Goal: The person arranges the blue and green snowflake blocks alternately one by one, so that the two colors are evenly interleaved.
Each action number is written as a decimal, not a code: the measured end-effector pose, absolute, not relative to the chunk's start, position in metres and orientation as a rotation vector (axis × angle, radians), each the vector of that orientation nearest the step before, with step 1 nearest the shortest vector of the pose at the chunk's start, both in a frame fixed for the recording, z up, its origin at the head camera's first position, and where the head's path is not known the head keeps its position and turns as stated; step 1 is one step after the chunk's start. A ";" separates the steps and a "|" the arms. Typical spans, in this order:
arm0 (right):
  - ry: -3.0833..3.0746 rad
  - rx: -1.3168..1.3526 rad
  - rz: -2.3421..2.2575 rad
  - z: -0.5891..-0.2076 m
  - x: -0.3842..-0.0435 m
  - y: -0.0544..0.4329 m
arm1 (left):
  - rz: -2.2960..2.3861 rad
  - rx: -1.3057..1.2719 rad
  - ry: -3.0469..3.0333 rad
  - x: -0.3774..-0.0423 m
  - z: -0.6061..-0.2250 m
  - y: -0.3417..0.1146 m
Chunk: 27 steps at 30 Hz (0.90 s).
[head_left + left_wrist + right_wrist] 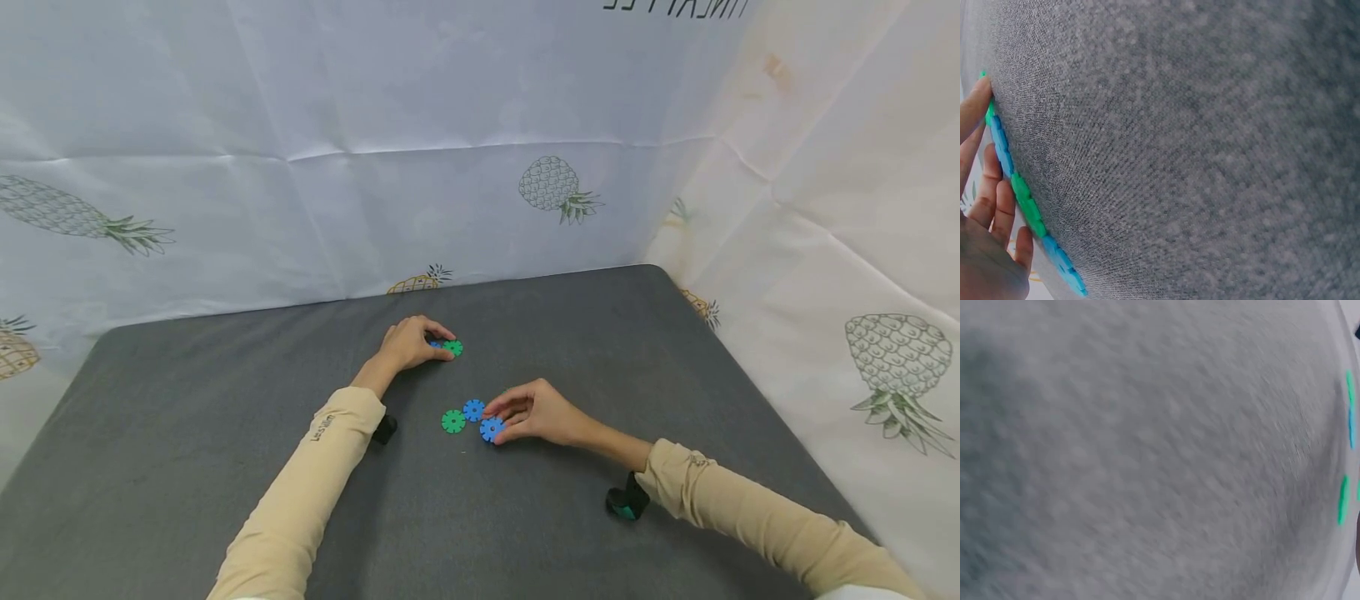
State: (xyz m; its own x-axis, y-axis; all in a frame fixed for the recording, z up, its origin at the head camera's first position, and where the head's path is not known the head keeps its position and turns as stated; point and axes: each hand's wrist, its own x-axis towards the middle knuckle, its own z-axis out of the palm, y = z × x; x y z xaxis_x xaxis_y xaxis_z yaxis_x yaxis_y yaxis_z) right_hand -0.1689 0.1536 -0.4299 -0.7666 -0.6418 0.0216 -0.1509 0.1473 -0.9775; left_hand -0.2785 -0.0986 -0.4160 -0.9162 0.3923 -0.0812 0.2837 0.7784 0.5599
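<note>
My left hand (411,342) reaches to the far part of the table, thumb and index finger pinching a green interlocking disc (453,348) at opposite edges. Beside that disc a blue interlocking disc (435,344) is partly hidden by the hand. The left wrist view has my left fingers along a row of alternating green and blue discs (1027,205). Nearer, my right hand (546,414) pinches another blue disc (492,430) between thumb and fingers. Left of it lie a blue disc (474,410) and a green disc (453,422), close together.
A dark grey cloth covers the table (225,433). White pineapple-print fabric (360,217) hangs behind it and along the right side. At the right wrist view's edge, a green disc (1343,500) shows edge-on. Black wrist devices (627,500) hang under both sleeves.
</note>
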 end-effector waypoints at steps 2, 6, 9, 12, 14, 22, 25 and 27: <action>2.011 -0.713 -1.685 -0.429 -0.174 0.156 | 0.826 0.534 2.780 -0.279 -0.416 -0.099; 2.021 -0.651 -1.724 -0.426 -0.184 0.161 | 0.820 0.530 2.783 -0.278 -0.416 -0.099; 2.030 -0.606 -1.752 -0.426 -0.193 0.165 | 0.813 0.523 2.783 -0.277 -0.415 -0.099; 2.017 -0.578 -1.786 -0.428 -0.201 0.169 | 0.811 0.519 2.781 -0.277 -0.415 -0.098; 2.006 -0.571 -1.803 -0.430 -0.207 0.171 | 0.811 0.515 2.780 -0.277 -0.416 -0.098; 2.031 -0.546 -1.833 -0.435 -0.226 0.177 | 0.820 0.524 2.779 -0.276 -0.416 -0.098; 2.034 -0.524 -1.825 -0.437 -0.232 0.177 | 0.822 0.527 2.783 -0.276 -0.416 -0.098; 2.033 -0.505 -1.823 -0.438 -0.236 0.177 | 0.826 0.529 2.784 -0.276 -0.416 -0.098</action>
State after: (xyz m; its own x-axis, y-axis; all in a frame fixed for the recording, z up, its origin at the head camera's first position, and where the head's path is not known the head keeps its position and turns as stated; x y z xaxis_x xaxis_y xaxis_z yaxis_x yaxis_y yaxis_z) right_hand -0.2362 0.1769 -0.4375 -0.8702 -0.4917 -0.0303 -0.0231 0.1022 -0.9945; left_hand -0.2762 -0.0976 -0.4158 -0.9184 0.3878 -0.0789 0.2820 0.7811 0.5572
